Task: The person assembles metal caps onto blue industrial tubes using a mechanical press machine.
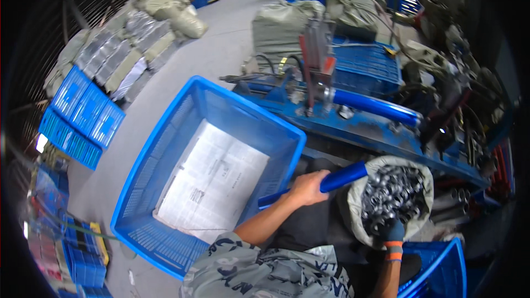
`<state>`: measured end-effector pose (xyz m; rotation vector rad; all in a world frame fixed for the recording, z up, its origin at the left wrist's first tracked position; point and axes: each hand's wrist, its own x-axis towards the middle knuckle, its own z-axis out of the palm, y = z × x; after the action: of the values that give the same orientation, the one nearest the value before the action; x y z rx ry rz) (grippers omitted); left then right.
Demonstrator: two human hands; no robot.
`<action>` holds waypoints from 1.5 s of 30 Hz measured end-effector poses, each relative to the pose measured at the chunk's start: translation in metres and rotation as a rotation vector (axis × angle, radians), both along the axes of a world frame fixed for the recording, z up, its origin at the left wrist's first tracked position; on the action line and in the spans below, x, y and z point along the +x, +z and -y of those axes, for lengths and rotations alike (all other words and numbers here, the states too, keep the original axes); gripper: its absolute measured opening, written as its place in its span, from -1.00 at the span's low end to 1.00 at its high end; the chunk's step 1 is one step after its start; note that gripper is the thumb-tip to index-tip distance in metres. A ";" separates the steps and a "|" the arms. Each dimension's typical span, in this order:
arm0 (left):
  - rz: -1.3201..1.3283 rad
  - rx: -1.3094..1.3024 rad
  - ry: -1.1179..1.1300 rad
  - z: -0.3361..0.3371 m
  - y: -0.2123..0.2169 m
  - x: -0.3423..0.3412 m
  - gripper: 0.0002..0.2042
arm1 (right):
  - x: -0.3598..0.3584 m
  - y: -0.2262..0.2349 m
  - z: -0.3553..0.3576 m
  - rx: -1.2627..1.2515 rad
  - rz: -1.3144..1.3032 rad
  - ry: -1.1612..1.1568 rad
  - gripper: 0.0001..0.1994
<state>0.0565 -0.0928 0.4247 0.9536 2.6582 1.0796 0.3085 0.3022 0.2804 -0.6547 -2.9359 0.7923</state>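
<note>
My left hand [309, 187], bare, is wrapped around a shiny blue metal tube [346, 176]. The tube slants across my lap, its far end reaching the rim of a pale woven sack [356, 216]. Many small grey metal fittings [391, 190], ring-like in shape, fill that sack. Down among them at the near side is my right hand [393, 233], in a dark glove with an orange cuff. Its fingers are hidden, so any grip there does not show. A second blue tube [378, 106] lies in the machine [287, 102] ahead of me.
A large blue plastic crate [135, 157] with cardboard [212, 174] on its bottom stands to my left. Another blue crate [455, 265] with tubes is at my lower right. Grey pipes [450, 204] lie right of the sack. Wrapped bales [287, 33] stand behind the machine.
</note>
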 end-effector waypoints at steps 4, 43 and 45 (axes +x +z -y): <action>0.041 -0.016 0.013 0.002 0.022 -0.028 -0.30 | -0.070 0.016 0.007 -0.639 -0.112 -0.250 -0.62; -0.290 -0.277 -0.369 -0.077 0.133 -0.010 -0.35 | -0.079 0.137 0.038 -1.086 -0.703 0.201 -0.08; -0.307 -0.261 -0.369 -0.078 0.129 -0.010 -0.35 | -0.083 0.137 0.041 -1.106 -0.721 0.183 -0.13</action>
<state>0.0467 -0.0152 0.5537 1.5721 2.5988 0.5286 0.2250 0.2616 0.4169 -0.0225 -1.7458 2.1157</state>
